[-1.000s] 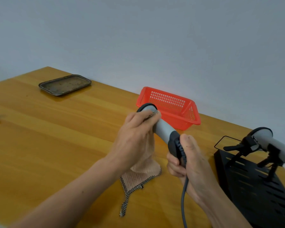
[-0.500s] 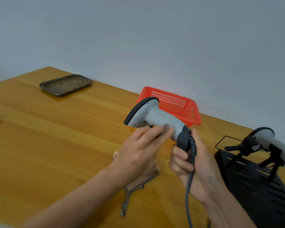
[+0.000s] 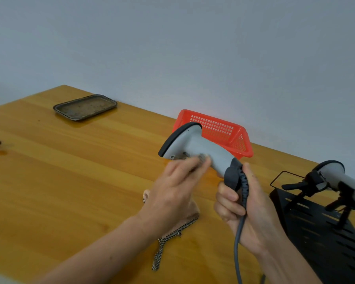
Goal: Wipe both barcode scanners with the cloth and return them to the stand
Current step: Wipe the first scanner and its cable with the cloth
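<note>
Right hand (image 3: 246, 212) clenched round the dark butt of the grey barcode scanner (image 3: 201, 148), held up above the wooden table (image 3: 70, 181), head pointing left, grey cable (image 3: 237, 253) dropping towards me. Left hand (image 3: 172, 193) grips the cloth (image 3: 172, 234) and presses it against the scanner's underside. I see motion blur at those fingertips. The cloth's checked edge trails down to the table. Second scanner (image 3: 340, 177) sits in a cradle on the black stand (image 3: 316, 232), right. Red basket (image 3: 240, 140) lies beyond the held scanner. Metal tray (image 3: 84, 107) is at far left.
</note>
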